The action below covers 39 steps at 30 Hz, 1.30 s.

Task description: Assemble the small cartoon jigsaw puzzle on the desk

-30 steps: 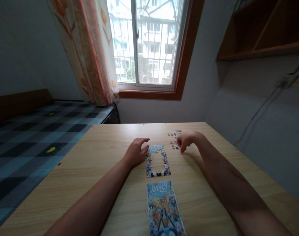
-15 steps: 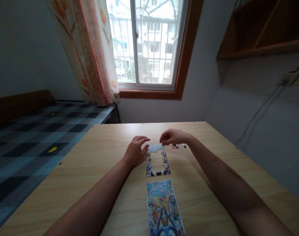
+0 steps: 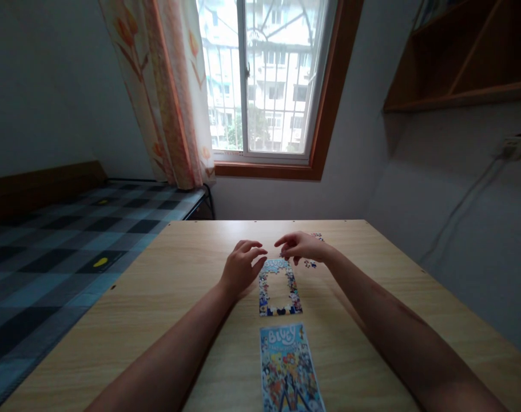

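Observation:
On the table lies a jigsaw puzzle (image 3: 263, 293), its border joined into an upright rectangle around a bare middle. My left hand (image 3: 242, 264) is at the puzzle's upper left edge, fingers apart and curved, holding nothing. Above its upper right corner, my right hand (image 3: 301, 247) has the index finger stretched out and the other fingers bent. A small puzzle piece (image 3: 282, 254) shows at those fingertips, partly hidden. Loose puzzle pieces (image 3: 310, 264) lie beside and behind the right hand. Nearer to me is a printed picture sheet (image 3: 288, 366) lettered "Bluey".
The pale wooden table (image 3: 191, 257) reaches toward a wall with a window (image 3: 277, 103) and a flowered curtain (image 3: 166, 97). A bed with a checked cover (image 3: 114, 229) stands to the left. A wooden shelf (image 3: 466, 97) hangs at upper right.
The view has shifted slightly, so everything sits a little lower and to the right. My right index finger has lifted and straightened from its bent position. My left hand keeps its open shape.

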Each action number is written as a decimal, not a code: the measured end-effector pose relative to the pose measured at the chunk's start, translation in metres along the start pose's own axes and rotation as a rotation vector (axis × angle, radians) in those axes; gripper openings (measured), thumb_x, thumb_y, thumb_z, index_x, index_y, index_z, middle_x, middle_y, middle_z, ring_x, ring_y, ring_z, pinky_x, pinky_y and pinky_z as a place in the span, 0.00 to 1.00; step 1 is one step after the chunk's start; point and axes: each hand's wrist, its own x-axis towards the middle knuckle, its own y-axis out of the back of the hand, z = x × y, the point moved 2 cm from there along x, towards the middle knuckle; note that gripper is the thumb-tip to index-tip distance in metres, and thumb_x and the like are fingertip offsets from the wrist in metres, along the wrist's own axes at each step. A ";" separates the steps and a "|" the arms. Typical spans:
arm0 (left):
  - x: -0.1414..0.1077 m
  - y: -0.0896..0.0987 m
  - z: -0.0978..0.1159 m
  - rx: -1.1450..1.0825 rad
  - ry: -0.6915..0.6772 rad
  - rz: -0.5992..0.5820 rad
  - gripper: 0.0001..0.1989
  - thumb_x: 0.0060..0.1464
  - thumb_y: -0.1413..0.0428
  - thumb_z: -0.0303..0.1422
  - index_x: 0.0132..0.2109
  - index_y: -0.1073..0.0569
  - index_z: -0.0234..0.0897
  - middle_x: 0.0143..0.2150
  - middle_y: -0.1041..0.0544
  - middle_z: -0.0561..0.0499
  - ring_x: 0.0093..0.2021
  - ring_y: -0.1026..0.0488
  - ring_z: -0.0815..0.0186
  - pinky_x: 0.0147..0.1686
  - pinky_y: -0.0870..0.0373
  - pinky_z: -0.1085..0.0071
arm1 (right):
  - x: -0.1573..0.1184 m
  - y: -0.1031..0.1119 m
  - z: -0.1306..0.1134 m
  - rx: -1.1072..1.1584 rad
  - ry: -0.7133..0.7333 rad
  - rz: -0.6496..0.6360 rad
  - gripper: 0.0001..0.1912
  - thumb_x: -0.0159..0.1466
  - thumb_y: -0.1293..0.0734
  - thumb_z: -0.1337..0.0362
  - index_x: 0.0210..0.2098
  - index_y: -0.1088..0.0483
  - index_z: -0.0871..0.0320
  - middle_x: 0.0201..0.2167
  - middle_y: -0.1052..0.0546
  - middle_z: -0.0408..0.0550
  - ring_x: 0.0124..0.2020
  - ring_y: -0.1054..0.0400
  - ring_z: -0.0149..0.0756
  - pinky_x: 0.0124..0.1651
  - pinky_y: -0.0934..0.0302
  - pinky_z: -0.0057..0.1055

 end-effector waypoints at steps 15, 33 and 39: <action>0.000 -0.001 0.003 -0.034 0.000 -0.053 0.04 0.61 0.39 0.34 0.39 0.19 0.43 0.40 0.19 0.49 0.42 0.24 0.60 0.45 0.25 0.60 | -0.002 -0.027 -0.017 0.165 -0.129 0.084 0.17 0.57 0.26 0.73 0.46 0.25 0.61 0.37 0.17 0.52 0.37 0.21 0.37 0.29 0.25 0.24; -0.001 -0.003 -0.003 -0.049 0.077 -0.004 0.04 0.59 0.39 0.32 0.36 0.19 0.42 0.38 0.20 0.49 0.40 0.24 0.62 0.44 0.25 0.61 | -0.007 -0.024 -0.027 -0.440 0.209 0.251 0.09 0.60 0.26 0.65 0.41 0.23 0.57 0.42 0.18 0.49 0.38 0.23 0.35 0.37 0.30 0.28; -0.001 -0.006 -0.004 -0.126 0.162 -0.023 0.04 0.58 0.39 0.32 0.36 0.19 0.42 0.38 0.20 0.49 0.40 0.24 0.63 0.42 0.23 0.63 | -0.018 -0.024 -0.037 -0.966 0.364 0.222 0.07 0.63 0.28 0.60 0.40 0.20 0.51 0.39 0.19 0.45 0.40 0.26 0.36 0.43 0.38 0.31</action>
